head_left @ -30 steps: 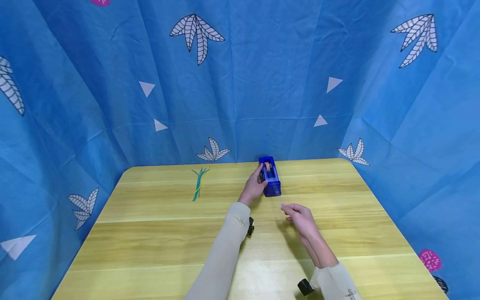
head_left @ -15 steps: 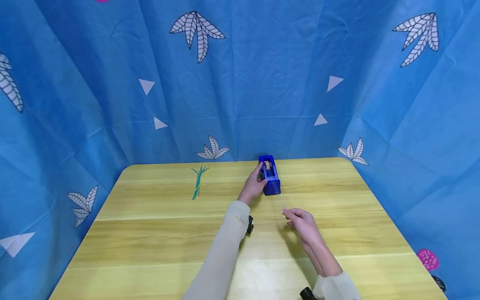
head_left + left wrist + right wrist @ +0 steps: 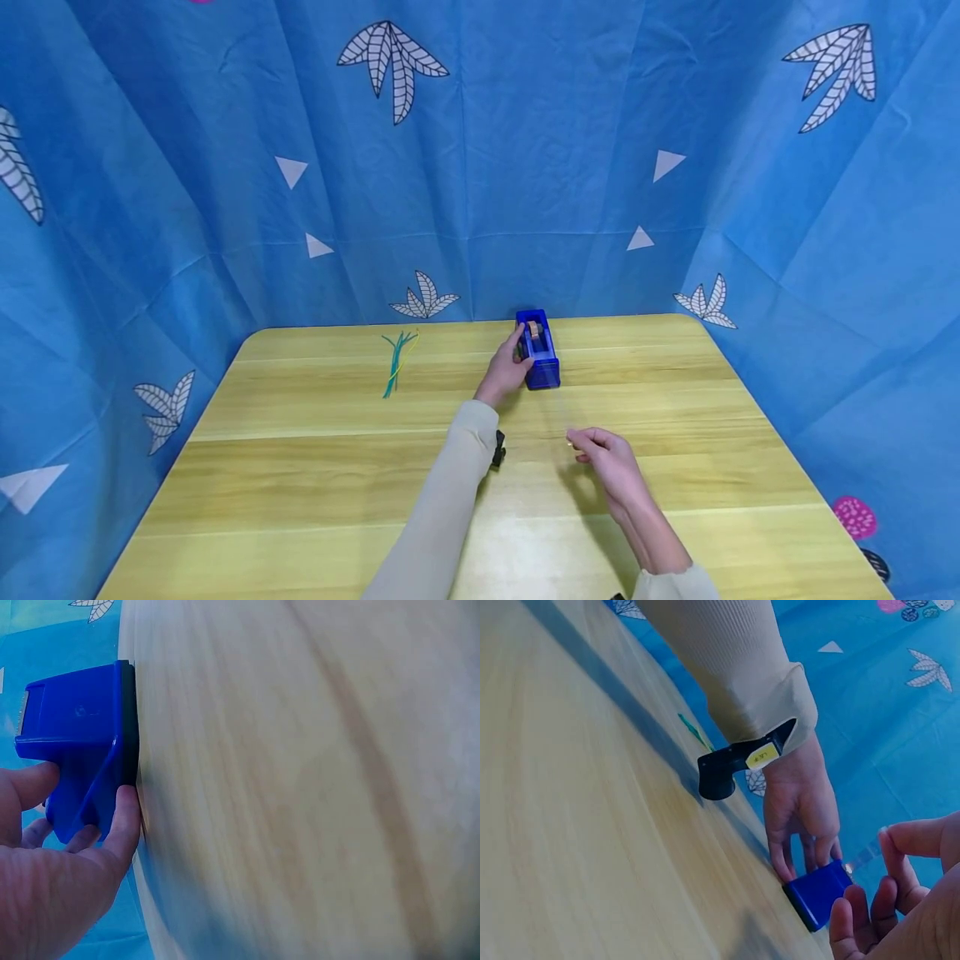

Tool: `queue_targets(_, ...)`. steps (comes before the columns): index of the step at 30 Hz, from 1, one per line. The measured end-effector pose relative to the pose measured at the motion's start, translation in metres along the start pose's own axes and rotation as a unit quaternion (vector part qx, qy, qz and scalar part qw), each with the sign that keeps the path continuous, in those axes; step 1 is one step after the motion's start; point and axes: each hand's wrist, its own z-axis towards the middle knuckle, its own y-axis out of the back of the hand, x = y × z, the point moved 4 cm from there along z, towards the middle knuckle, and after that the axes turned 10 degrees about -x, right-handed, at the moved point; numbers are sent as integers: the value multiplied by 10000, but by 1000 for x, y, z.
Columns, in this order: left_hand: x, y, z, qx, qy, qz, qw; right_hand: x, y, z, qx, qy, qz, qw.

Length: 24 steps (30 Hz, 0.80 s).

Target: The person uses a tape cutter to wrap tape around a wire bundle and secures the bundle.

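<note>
A blue tape dispenser (image 3: 543, 374) with a roll of tape inside stands near the table's back edge. My left hand (image 3: 503, 372) grips its left side; in the left wrist view the thumb (image 3: 36, 782) lies near the cutter end and the other fingers lie along its lower body. Nearer the front, my right hand (image 3: 611, 460) pinches the end of a clear tape strip (image 3: 864, 856) between thumb and forefinger. This strip stretches from the dispenser's cutter to those fingertips, above the table.
Several green twist ties (image 3: 395, 367) and a yellow one (image 3: 406, 357) lie at the back left of the wooden table (image 3: 285, 483). A blue patterned curtain (image 3: 555, 167) hangs right behind the table and along both sides.
My right hand has drawn back toward the front of the table, and the pulled strip of tape has grown longer. The left hand keeps its grip on the dispenser, which stays in place.
</note>
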Motion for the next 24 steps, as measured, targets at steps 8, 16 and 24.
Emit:
queue_targets(8, -1, 0, -2, -32, 5, -15, 10000, -1, 3, -9, 8, 10, 3, 10000)
queue_targets(16, 0, 0, -2, 0, 20, -61, 10000, -7, 5, -14, 11, -34, -37, 10000)
queue_targets(24, 0, -1, -1, -18, 23, -39, 10000, -8, 7, -23, -23, -40, 39, 10000)
